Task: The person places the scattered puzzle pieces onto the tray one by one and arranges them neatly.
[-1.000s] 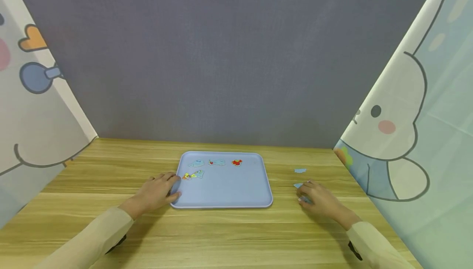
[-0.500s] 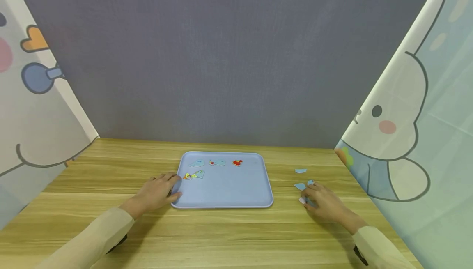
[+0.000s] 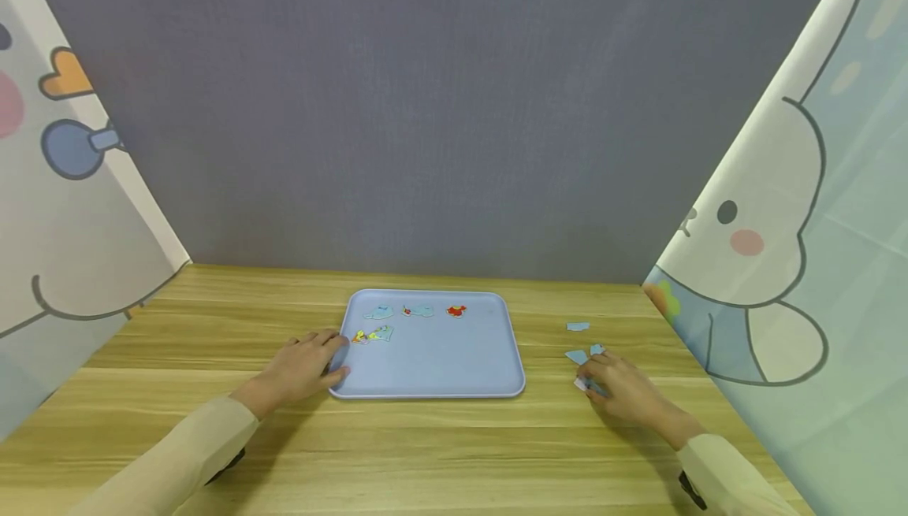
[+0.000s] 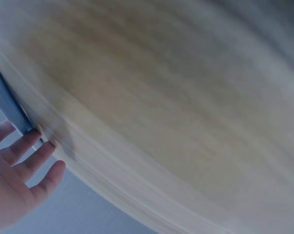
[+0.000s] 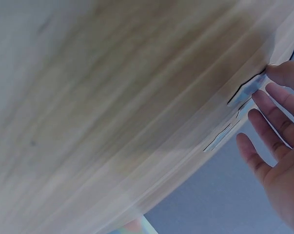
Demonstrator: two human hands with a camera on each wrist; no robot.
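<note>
My left hand rests at the left rim of a pale blue tray, thumb and fingertips touching it. In the left wrist view those fingers lie loosely spread by the tray edge. On the tray lie flat cartoon-printed puzzle pieces: a light blue one, one with a red spot, a red one and a yellow-and-blue group. My right hand pinches a light blue puzzle piece flat on the table, between thumb and fingers; the hand partly hides it.
Right of the tray, three more light blue pieces lie on the wooden table: one farther back, one triangular and one by the fingertips. A grey panel stands behind; cartoon-printed cloth flanks the table.
Over the last second my right hand has shifted slightly right and towards me, uncovering a blue piece beyond its fingertips. The left hand stays at the tray's rim.
</note>
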